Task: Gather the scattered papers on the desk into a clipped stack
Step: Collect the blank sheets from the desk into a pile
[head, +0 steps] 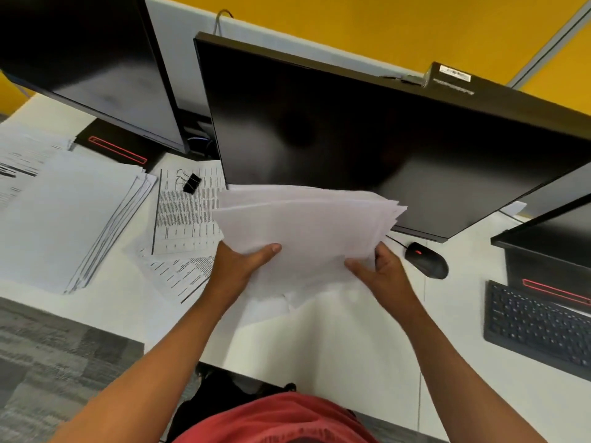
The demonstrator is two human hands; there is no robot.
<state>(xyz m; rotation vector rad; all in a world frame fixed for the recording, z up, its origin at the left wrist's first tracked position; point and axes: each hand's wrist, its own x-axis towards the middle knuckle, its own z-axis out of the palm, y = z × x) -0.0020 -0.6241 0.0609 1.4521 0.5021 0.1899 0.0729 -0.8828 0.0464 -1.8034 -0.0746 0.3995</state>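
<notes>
I hold a sheaf (307,231) of white papers up above the desk (335,340), in front of the middle monitor (367,148). My left hand (238,266) grips its near left edge, thumb lying on top; my right hand (383,273) grips the near right edge, thumb on top and fingers curled behind, so each grip is closed on the sheaf. The sheets are uneven (their far corners fan apart at the right). To the left, a printed sheet (184,215) lies flat on the desk with a black binder clip (191,183) resting on it, and more printed pages (182,276) lie just nearer me. Farther left sits a loose pile (70,219). A black mouse (427,259) lies right of my right hand, a keyboard (537,327) beyond it.
</notes>
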